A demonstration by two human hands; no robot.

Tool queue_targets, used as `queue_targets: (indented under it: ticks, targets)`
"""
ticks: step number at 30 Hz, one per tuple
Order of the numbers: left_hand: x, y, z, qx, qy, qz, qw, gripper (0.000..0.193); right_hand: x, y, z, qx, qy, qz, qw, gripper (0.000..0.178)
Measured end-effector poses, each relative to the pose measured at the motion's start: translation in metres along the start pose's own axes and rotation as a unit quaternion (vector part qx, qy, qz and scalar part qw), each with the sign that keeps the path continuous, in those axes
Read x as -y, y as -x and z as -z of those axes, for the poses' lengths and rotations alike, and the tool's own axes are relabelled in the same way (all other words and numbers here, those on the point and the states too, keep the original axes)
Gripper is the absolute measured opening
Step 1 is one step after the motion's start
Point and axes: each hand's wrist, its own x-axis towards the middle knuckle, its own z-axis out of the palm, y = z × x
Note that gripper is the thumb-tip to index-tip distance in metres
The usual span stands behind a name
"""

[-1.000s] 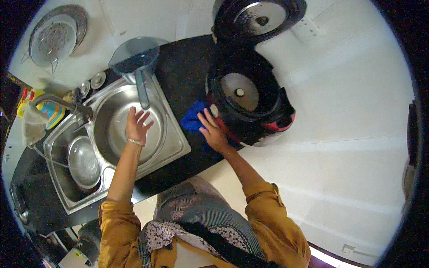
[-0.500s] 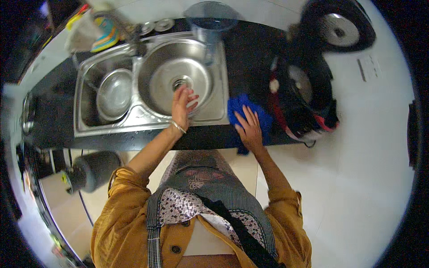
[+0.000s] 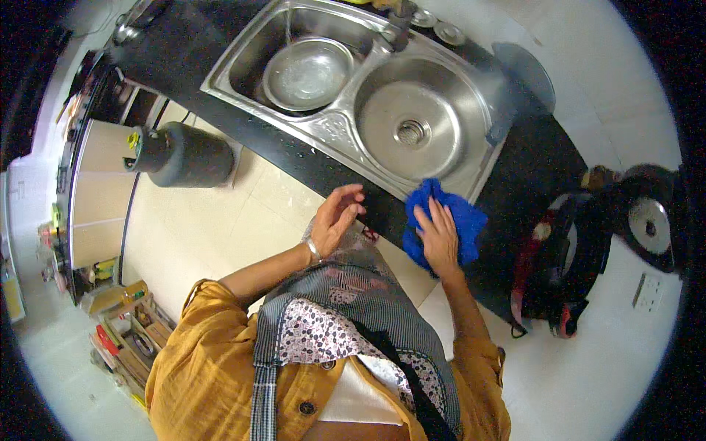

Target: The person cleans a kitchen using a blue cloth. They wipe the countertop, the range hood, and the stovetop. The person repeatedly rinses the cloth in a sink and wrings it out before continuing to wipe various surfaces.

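Observation:
My right hand (image 3: pixel 440 239) lies on a crumpled blue cloth (image 3: pixel 471 224) at the counter's front edge, just right of the sink. Its fingers are spread over the cloth without closing round it. My left hand (image 3: pixel 337 222) hovers near the counter's front edge, below the sink, fingers loosely curved with a gap to the thumb, nothing in it. Close by is the double steel sink (image 3: pixel 331 134). Its round right bowl (image 3: pixel 441 151) shows a drain strainer (image 3: pixel 410 133). In the left bowl a steel basin (image 3: pixel 309 73) stands under a thin stream of water.
A black-and-red appliance with its lid raised (image 3: pixel 562 253) stands on the counter at right. At the back right corner is a transparent container (image 3: pixel 523 77). On the floor at left are a grey gas cylinder (image 3: pixel 193 154) and, nearer, a box of mixed items (image 3: pixel 132 331).
The view has turned, so the sink now slants across the top. My left hand has come back from over the right bowl to the counter's front edge. My right hand stays on the cloth.

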Motion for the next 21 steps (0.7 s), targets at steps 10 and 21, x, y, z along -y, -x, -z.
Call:
queue_targets:
  ticks: [10,21]
  targets:
    - [0.003,0.034,0.08,-0.084,-0.066,-0.023,0.994,0.036,0.063,-0.074,-0.024,0.07,0.045,0.097,0.992,0.049]
    - [0.0,0.049,0.208,-0.212,-0.009,-0.026,0.977,0.033,0.209,-0.279,-0.136,0.036,0.029,0.197,0.979,0.047]
